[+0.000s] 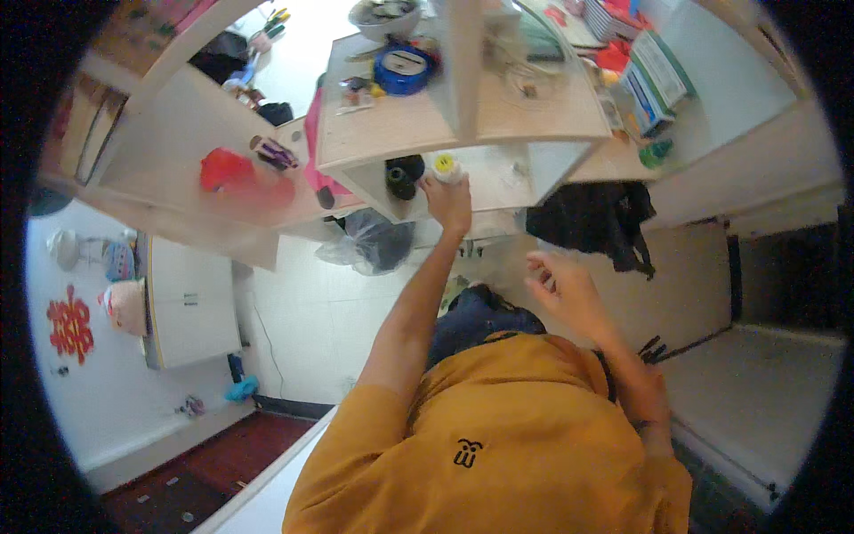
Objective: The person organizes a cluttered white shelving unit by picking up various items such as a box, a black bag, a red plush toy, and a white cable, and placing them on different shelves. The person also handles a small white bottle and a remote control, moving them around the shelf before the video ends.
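Note:
My left hand (450, 201) reaches into a compartment of the wooden shelf unit (393, 130) and is closed around a small white container (448, 168). Its top is yellow with a smiley face. Just left of it in the same compartment stands a dark bottle-like object (401, 177), too blurred to name. My right hand (566, 287) hangs in the air in front of the shelf, lower and to the right. It holds nothing, and its fingers are loosely bent and apart.
On the shelf above lie a blue round object (403, 69) and a coiled pale cord (527, 80). A white bowl (385, 19) sits farther back. Boxes (657, 80) stand at right, above a hanging black cloth (594, 223). A red plastic bag (230, 172) lies left; a clear plastic bag (370, 243) hangs below.

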Demonstrator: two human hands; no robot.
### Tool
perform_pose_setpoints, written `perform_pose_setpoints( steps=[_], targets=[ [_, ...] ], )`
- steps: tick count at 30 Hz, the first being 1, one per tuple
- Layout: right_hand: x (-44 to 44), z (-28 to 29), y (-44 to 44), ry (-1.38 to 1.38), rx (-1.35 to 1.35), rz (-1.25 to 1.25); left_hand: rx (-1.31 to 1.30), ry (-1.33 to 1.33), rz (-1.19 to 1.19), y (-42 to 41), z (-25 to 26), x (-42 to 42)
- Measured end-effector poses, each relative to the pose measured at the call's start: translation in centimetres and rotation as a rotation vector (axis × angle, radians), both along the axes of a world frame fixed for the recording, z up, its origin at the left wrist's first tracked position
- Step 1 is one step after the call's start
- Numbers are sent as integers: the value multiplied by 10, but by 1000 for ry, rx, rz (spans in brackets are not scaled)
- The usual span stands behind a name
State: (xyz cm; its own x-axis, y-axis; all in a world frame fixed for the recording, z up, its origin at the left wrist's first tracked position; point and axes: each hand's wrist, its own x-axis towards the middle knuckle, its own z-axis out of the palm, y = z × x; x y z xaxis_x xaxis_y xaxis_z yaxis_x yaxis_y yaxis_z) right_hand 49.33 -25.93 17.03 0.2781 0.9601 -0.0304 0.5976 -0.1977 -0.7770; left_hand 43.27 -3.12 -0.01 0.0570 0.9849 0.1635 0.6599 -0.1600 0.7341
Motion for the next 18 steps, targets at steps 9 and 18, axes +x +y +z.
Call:
perform_pose_setpoints(
  steps=[9, 18],
  targets=[
    [2, -9, -36, 28, 26, -189, -143, 69, 219, 43, 2, 45],
    [31, -57, 1, 67, 16, -163, -166, -76, 346, 62, -39, 51]
  ],
)
